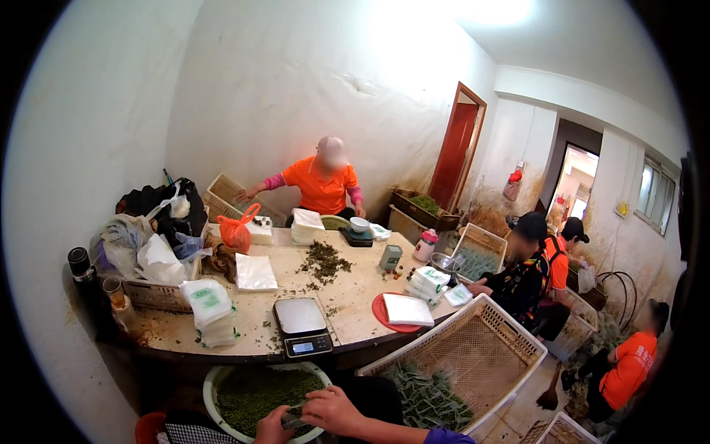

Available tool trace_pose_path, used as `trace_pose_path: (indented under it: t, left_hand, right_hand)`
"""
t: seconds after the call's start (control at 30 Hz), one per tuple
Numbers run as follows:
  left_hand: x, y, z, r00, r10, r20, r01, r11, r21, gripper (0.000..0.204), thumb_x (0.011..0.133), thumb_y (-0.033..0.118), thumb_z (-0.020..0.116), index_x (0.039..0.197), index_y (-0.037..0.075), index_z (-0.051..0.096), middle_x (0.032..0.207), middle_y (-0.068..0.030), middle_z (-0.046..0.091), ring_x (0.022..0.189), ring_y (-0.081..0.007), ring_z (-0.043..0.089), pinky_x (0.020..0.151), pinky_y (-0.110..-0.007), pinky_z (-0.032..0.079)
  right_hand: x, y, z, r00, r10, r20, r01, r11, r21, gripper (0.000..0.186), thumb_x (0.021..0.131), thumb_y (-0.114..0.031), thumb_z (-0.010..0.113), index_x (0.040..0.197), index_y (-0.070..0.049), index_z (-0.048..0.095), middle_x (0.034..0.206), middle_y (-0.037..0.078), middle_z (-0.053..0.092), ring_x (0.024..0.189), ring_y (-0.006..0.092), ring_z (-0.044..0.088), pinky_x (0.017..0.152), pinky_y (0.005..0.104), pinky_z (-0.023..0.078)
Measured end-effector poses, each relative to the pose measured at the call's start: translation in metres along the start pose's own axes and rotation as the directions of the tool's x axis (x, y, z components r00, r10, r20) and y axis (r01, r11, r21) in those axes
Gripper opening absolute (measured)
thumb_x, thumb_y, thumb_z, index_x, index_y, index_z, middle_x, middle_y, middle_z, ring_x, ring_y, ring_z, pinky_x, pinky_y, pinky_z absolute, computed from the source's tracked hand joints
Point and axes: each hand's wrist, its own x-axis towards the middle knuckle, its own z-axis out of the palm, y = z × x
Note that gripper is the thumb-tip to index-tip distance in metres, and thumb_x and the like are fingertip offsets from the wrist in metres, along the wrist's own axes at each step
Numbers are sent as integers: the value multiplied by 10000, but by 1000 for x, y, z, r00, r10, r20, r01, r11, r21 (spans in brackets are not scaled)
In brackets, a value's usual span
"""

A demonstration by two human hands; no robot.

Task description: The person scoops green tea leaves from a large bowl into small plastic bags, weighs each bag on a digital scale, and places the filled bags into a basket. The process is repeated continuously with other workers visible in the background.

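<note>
At the lower edge my left hand (274, 427) and my right hand (334, 411) meet over the near right rim of a pale basin (211, 396). Between them is a small clear plastic bag (294, 419); the fingers of both hands are closed on it. What the bag contains is too small to make out. Small green grains, like green peppercorns (259, 396), fill the basin. Just beyond it, on the table's near edge, lies a digital scale (299, 318) with a bare pan.
To my right stands a large beige crate (488, 355) with filled green packets (429, 392). The table (355, 288) bears stacked bags (209, 307), a red plate (379, 311) and scattered dark green bits (323, 263). Co-workers (325, 181) sit across and at right.
</note>
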Motion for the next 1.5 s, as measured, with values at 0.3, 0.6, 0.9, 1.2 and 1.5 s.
trace_pose_path:
  t: [0.3, 0.6, 0.9, 1.2, 1.5]
  left_hand:
    - [-8, -6, -7, 999, 48, -8, -46, 981, 186, 523, 754, 220, 781, 1219, 67, 597, 1172, -192, 645, 1024, -388, 639, 860, -442, 534]
    - [-18, -53, 8, 981, 195, -17, -179, 927, 331, 511, 760, 200, 750, 1223, 47, 594, 1212, -215, 620, 1027, -392, 633, 843, -478, 530]
    - [1, -49, 12, 974, -57, 220, -18, 946, 325, 496, 619, 68, 802, 1076, 27, 614, 1157, -206, 625, 1017, -390, 639, 854, -443, 542]
    - [-16, -24, 7, 951, -129, 281, 52, 963, 266, 551, 652, 38, 806, 1154, 20, 580, 1184, -203, 625, 1049, -374, 643, 864, -414, 542]
    - [19, 14, 12, 922, -151, 356, 59, 965, 257, 600, 669, 73, 799, 1213, 57, 548, 1046, -168, 674, 904, -314, 687, 768, -387, 548]
  right_hand:
    - [-10, -10, 35, 963, 104, 249, -91, 994, -61, 522, 761, -516, 702, 1159, -180, 664, 1177, 77, 650, 1352, 393, 384, 1058, 721, 221]
    - [12, 5, 63, 795, 111, 597, -110, 993, -39, 496, 808, -480, 702, 1148, -128, 622, 1203, 112, 631, 1445, 392, 227, 953, 762, 261]
    - [-4, 17, 64, 695, 270, 666, -208, 963, -174, 612, 783, -428, 708, 1339, -238, 539, 1347, 78, 582, 1398, 389, 350, 1038, 730, 229]
    - [-31, 18, 86, 840, 235, 489, -277, 961, 13, 518, 766, -301, 744, 1228, -124, 588, 1286, 91, 614, 1321, 371, 448, 1024, 668, 253]
    - [-47, 39, 69, 942, 247, 228, -306, 910, 279, 132, 768, -195, 726, 877, -129, 690, 991, 40, 663, 1158, 270, 524, 1048, 582, 280]
